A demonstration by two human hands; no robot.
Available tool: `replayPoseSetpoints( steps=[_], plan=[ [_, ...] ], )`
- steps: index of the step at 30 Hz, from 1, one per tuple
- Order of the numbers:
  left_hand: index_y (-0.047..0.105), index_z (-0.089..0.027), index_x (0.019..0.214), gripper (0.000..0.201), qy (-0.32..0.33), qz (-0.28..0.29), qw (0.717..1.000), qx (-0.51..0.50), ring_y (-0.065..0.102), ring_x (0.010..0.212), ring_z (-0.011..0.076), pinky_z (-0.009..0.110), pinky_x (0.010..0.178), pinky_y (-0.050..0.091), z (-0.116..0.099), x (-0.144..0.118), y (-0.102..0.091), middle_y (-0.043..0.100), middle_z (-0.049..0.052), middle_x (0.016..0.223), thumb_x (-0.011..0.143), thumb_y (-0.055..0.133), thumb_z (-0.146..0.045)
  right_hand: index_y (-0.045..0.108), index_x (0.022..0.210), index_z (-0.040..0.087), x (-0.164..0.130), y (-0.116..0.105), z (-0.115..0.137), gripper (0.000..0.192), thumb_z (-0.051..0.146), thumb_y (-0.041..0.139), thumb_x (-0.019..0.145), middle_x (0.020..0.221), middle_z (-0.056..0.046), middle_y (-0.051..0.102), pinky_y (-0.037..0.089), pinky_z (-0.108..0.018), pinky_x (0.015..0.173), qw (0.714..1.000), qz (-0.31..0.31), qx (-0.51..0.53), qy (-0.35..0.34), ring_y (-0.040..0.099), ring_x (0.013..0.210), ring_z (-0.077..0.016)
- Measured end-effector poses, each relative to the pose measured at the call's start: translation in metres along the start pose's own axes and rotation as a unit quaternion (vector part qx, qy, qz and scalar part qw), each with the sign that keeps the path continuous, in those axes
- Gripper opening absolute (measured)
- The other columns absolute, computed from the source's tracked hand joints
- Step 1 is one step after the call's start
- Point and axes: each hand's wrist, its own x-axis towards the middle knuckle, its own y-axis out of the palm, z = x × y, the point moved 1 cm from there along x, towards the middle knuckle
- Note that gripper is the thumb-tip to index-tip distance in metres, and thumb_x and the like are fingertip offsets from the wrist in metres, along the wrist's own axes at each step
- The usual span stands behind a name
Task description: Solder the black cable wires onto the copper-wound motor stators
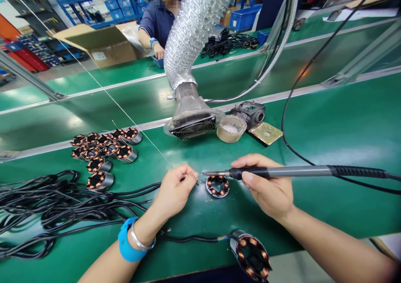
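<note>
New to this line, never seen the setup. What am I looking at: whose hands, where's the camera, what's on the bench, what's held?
One picture, from a camera worn on the worker's head, looking down at their own bare hands over a green bench. The right hand holds a soldering iron, tip at a small copper-wound stator. The left hand pinches a thin wire beside the tip. More stators and black cables lie left; a foil fume duct hangs behind. Another person works across the belt.
</note>
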Motion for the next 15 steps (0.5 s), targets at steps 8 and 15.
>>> replayPoseSetpoints(
  steps=[8, 15],
  plan=[
    [0.045, -0.013, 0.071, 0.038, -0.006, 0.0, 1.0, 0.013, 0.029, 0.056, 0.0055, 0.019, 0.054, 0.023, -0.001, -0.002, -0.001, 0.035, -0.004, 0.06, 0.084, 0.047, -0.049, 0.065, 0.096, 0.02, -0.002, 0.003, 0.011, 0.014, 0.017, 0.056, 0.085, 0.083, -0.004, 0.065, 0.048, -0.026, 0.061, 0.993, 0.037, -0.079, -0.08, 0.058, 0.07, -0.0136],
    [0.045, -0.013, 0.07, 0.038, -0.005, 0.007, 1.0, 0.018, 0.029, 0.057, 0.0059, 0.02, 0.054, 0.024, -0.002, -0.002, -0.001, 0.034, -0.004, 0.061, 0.084, 0.047, -0.048, 0.062, 0.102, 0.017, -0.005, 0.011, 0.028, 0.028, 0.008, 0.051, 0.078, 0.073, -0.005, 0.062, 0.041, -0.029, 0.052, 0.971, 0.087, -0.111, -0.192, 0.05, 0.057, -0.0129]
  ],
)
